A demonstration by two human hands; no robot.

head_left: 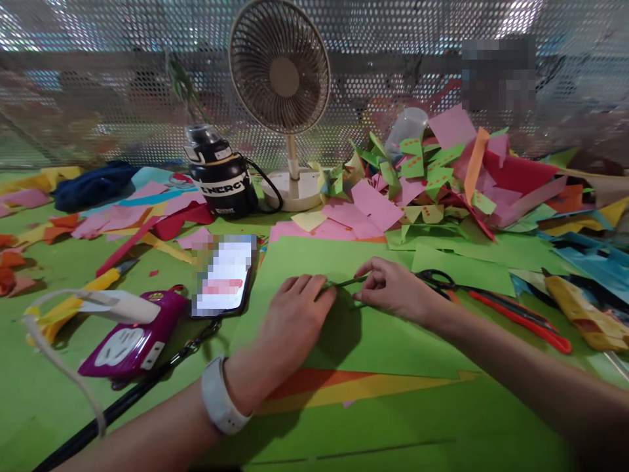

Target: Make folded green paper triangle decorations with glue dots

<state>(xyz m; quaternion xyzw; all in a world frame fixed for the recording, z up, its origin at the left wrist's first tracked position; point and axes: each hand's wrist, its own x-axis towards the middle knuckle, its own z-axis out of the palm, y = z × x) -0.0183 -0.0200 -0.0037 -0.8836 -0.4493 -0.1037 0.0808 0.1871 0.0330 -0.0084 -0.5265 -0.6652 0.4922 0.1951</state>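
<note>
The right hand (pixel 386 285) pinches a slim green strip (pixel 348 283) above green paper (pixel 295 255), at two o'clock from the left hand (pixel 295 314), whose grip cannot be told; a fan (pixel 284 75) stands at 11 o'clock.

A perforated screen (pixel 383 33) spans ten to two o'clock, crossed by a darker band (pixel 373 63). Light (pixel 518 13) glares through its holes near eleven and one o'clock. The green table (pixel 34 393) spreads below, towards six o'clock.
</note>
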